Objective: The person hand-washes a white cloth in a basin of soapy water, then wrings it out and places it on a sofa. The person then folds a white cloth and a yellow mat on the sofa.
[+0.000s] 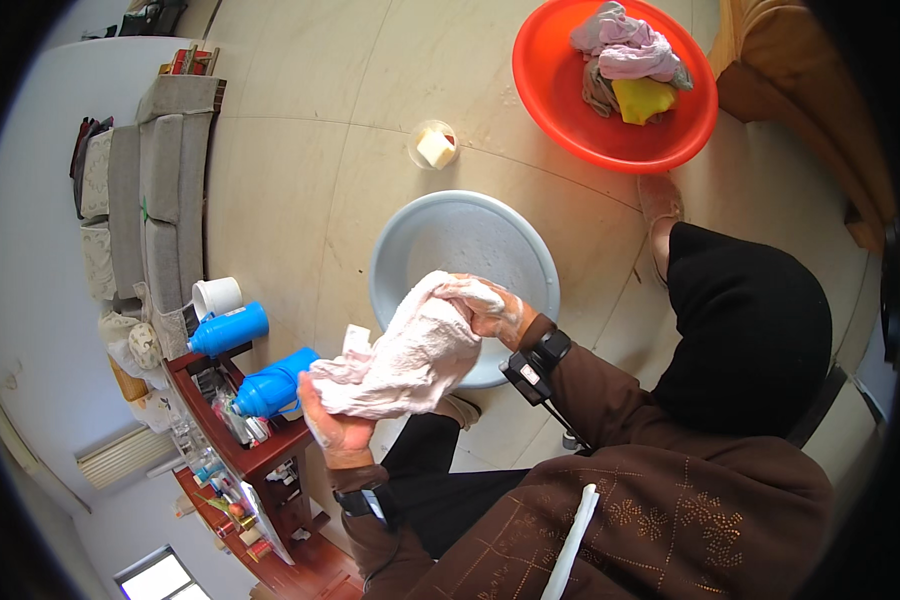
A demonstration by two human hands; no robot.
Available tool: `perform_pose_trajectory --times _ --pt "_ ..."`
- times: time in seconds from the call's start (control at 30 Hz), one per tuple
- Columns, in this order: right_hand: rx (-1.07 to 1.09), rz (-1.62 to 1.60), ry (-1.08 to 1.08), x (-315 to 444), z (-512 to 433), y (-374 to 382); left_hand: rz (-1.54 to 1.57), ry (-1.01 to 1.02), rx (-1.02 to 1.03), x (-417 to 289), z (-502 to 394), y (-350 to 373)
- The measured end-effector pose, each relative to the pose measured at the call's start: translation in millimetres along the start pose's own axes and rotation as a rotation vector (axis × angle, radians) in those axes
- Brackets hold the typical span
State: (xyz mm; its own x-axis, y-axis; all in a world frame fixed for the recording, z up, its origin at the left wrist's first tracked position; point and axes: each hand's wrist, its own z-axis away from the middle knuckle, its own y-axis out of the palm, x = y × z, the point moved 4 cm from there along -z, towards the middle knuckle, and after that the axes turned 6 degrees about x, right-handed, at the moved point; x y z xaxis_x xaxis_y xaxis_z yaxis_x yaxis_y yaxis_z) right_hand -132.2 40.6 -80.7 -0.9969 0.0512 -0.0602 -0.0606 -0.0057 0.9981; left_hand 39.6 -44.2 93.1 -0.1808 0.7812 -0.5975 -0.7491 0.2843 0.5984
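A wet, pale pink cloth is stretched between my two hands above a light grey-blue plastic basin. My left hand grips its lower left end, outside the basin's rim. Suds cover my right hand, which is closed on the cloth's upper right part over the basin. Whitish, slightly foamy liquid shows in the basin. Beyond it, a clear round container holds a pale soap bar. An orange-red basin at the upper right holds pink, greyish and yellow cloths.
Blue thermos flasks and a white bucket stand at the left by a reddish wooden table. A grey sofa lies along the far left. Brown wooden furniture borders the upper right. My knees flank the grey-blue basin.
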Motion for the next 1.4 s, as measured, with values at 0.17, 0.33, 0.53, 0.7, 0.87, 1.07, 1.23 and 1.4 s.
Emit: perform_pose_trajectory --times 0.17,0.33,0.53,0.7,0.87,1.07,1.23,1.4 --pt "-0.145 -0.136 -0.010 1.0 2.7 6.4 -0.401 -0.095 -0.235 37.1 -15.2 -19.8" --pt "-0.170 -0.191 0.146 -15.4 -3.1 9.6 -1.119 -0.403 0.111 68.1 -36.0 -24.2" --pt "0.186 0.440 0.048 9.9 3.2 8.3 -0.441 -0.139 -0.059 31.1 -34.7 -39.5" --pt "0.169 0.612 0.029 -1.7 10.5 2.0 -0.295 -0.114 -0.174 24.7 -43.0 -51.3" --pt "-0.083 0.118 -0.037 -29.1 -1.4 -23.9 -1.083 0.332 -0.208 18.5 -62.7 -23.3" --pt "-0.143 0.531 -0.476 -32.2 0.9 -23.3 -1.804 0.353 -0.101 94.5 -57.3 18.0" --pt "-0.172 0.439 -0.270 -70.3 -1.6 13.9 -1.315 0.536 -0.476 54.1 -69.4 1.2" --pt "-0.278 0.611 -0.457 -42.3 3.6 -7.8 -1.834 0.387 -0.127 102.2 -61.0 -5.7"
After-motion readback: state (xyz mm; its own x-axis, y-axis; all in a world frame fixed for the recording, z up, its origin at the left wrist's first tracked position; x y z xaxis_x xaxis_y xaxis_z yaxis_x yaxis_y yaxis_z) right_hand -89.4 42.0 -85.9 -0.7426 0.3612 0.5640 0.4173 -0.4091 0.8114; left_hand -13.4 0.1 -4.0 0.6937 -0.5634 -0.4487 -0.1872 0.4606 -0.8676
